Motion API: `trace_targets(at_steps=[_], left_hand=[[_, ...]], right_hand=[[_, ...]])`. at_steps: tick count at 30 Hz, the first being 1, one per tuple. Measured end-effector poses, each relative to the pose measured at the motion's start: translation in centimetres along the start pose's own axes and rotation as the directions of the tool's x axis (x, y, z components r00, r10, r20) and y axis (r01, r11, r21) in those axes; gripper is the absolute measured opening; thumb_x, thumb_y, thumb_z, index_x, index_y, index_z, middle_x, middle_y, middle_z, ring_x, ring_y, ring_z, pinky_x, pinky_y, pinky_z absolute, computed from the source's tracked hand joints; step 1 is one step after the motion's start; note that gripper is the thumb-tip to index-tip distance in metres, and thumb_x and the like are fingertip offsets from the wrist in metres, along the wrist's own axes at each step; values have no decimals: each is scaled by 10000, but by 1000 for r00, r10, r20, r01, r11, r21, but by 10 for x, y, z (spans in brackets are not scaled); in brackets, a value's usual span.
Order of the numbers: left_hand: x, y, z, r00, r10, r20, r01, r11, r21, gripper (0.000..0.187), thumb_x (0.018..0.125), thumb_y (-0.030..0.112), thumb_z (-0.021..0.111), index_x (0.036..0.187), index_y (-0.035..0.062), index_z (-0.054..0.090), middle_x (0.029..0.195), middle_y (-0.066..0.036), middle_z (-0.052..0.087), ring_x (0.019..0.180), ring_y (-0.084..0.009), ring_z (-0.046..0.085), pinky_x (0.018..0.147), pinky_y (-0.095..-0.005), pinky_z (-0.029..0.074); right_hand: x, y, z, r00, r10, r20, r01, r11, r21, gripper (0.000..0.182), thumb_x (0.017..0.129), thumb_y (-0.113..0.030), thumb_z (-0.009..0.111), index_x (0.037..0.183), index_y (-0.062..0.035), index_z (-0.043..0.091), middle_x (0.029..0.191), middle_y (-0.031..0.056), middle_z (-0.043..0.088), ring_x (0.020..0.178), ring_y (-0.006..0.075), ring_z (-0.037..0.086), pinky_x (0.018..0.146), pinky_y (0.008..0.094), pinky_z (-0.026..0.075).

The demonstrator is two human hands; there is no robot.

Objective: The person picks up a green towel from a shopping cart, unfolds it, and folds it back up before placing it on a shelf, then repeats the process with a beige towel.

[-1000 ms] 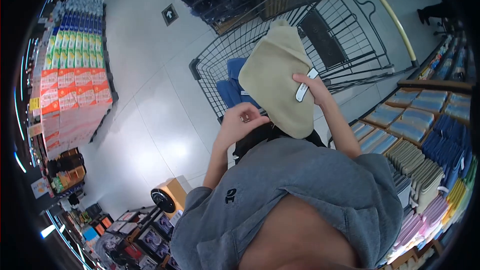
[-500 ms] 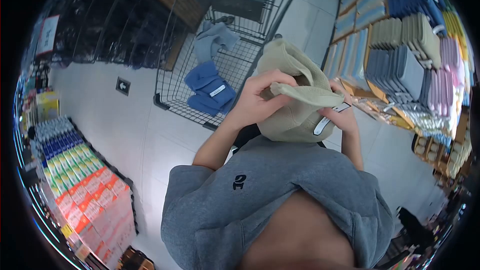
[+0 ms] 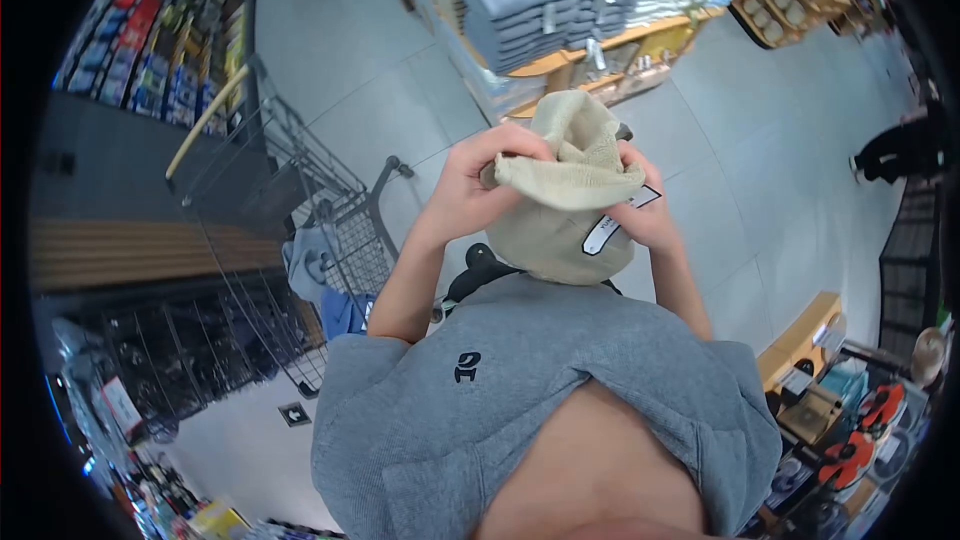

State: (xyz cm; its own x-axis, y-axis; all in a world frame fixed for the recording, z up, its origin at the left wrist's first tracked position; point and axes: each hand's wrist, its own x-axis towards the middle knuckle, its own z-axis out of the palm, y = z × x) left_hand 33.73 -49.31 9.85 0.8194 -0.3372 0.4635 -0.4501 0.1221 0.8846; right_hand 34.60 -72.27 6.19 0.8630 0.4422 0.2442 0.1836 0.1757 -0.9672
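A beige cloth item (image 3: 545,240) with a gathered, open top is held up in front of my chest. Its exact kind is hard to tell. The fingers of my left hand (image 3: 485,175) are closed on the left side of its rim. On the other side, my right hand (image 3: 645,205) grips the rim near a white label (image 3: 607,233), which hangs against the cloth. Part of the right fingers is hidden behind the fabric.
A wire shopping cart (image 3: 345,175) stands to my left, holding a grey-blue cloth (image 3: 308,262) and a blue cloth (image 3: 342,313). Ahead is a shelf of folded textiles (image 3: 515,5). A person in dark clothes (image 3: 905,148) is at the far right. Goods stand at lower right (image 3: 850,460).
My view has turned to the right, so the cart now lies farther left and the textile shelf is ahead. Both hands keep hold of the beige cloth item.
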Motion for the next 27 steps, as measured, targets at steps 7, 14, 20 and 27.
trace_targets(at_steps=[7,14,20,27], left_hand=[[68,-2,120,902,104,418,-145,987,67,218,707,118,741,911,73,680,933,-64,649,886,-211,608,753,-318,476],[138,-39,136,934,164,316,-164,986,-27,223,704,124,734,878,5,661,821,-90,664,706,-226,626,664,-318,483],[237,-89,102,893,366,260,-331,928,-170,206,734,109,710,883,-24,664,802,-112,681,660,-219,624,602,-312,479],[351,-136,84,880,466,89,-417,850,-322,171,821,127,651,863,-39,645,762,-122,656,621,-195,565,585,-334,447]], right_hand=[[-63,-24,-97,962,-172,-214,167,985,-40,361,716,-130,743,1009,-29,557,946,7,549,882,89,493,801,240,396],[-54,-20,-153,944,-123,-308,164,980,112,773,676,-273,789,1280,17,404,1262,111,491,1156,201,494,986,349,391],[-1,31,-227,958,-150,-243,284,400,872,749,809,-423,621,1318,74,387,1311,202,486,1218,316,481,1024,456,395],[91,6,-308,683,193,-705,500,579,644,413,921,-289,485,1168,35,553,1193,166,590,1114,285,567,954,438,452]])
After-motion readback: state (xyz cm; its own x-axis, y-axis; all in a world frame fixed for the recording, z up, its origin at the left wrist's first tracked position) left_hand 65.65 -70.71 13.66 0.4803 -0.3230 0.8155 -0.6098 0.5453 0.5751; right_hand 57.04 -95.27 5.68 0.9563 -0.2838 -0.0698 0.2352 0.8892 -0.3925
